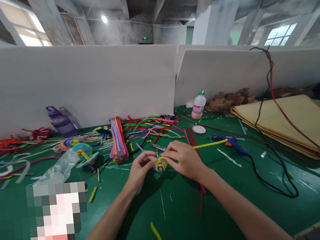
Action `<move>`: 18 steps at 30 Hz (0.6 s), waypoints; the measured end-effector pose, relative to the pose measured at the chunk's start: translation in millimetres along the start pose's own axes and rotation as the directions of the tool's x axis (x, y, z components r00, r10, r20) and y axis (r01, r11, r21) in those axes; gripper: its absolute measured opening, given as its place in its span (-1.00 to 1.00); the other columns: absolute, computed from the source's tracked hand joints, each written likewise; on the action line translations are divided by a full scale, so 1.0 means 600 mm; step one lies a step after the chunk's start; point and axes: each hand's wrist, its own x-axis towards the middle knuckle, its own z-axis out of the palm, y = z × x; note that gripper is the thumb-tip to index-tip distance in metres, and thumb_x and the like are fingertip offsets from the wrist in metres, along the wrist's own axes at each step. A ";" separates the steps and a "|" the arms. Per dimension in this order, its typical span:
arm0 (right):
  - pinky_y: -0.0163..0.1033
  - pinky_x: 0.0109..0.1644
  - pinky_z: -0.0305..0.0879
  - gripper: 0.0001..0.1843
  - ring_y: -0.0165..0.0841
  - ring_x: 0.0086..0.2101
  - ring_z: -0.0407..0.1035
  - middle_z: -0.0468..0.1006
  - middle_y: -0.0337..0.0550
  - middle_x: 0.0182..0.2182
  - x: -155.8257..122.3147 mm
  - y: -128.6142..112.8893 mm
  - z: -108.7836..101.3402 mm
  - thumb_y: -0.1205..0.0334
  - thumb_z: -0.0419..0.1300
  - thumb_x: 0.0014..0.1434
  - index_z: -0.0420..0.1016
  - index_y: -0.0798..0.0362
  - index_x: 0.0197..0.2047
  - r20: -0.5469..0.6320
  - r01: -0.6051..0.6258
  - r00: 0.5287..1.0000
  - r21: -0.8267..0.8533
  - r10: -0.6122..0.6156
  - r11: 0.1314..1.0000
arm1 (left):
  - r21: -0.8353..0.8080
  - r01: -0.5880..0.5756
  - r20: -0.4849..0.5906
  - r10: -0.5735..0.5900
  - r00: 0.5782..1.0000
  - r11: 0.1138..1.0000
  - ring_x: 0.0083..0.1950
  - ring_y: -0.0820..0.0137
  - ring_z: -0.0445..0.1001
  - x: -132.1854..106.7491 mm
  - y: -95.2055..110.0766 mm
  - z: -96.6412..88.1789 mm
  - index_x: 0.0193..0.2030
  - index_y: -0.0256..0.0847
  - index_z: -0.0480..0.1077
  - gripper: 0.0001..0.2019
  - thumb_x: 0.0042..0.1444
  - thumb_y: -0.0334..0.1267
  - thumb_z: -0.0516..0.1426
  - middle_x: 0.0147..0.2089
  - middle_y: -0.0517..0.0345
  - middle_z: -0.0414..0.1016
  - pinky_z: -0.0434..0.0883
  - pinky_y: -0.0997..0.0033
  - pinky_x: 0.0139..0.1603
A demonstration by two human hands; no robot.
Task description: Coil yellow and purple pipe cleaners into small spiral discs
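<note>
Near the middle of the green table, my left hand [142, 169] is closed on the edge of a small yellow and purple pipe-cleaner coil [160, 166]. My right hand [185, 159] pinches the same coil from the other side, fingertips at its top. Metal tips of what look like scissors [158, 147] poke out just beyond my right fingers; whether that hand holds them is hidden. From behind my right hand a yellow pipe cleaner [210, 144] runs right to a blue glue gun [234, 144]. Red pipe cleaners [196, 150] lie partly under my right wrist.
A bundle of colored pipe cleaners [118, 141] stands ahead-left, with loose ones behind. A purple bottle [61, 122], a clear bottle [198, 106] and a round lid [199, 129] are farther back. Folded tan paper [287, 122] and cables [270, 71] occupy the right; a plastic bag [57, 168] lies left.
</note>
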 end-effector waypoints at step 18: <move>-0.31 -0.28 0.21 -0.87 -0.42 -0.37 0.34 0.46 -0.19 -0.39 0.000 0.038 0.014 0.25 0.16 0.12 0.53 0.03 -0.36 0.025 -0.239 0.969 0.338 0.246 0.910 | -0.206 0.042 0.029 -0.037 0.999 0.978 -0.40 0.58 0.29 0.002 -0.004 -0.007 -0.22 -0.19 0.39 -0.81 -0.03 -0.32 0.21 -0.44 0.28 0.31 0.23 0.63 -0.35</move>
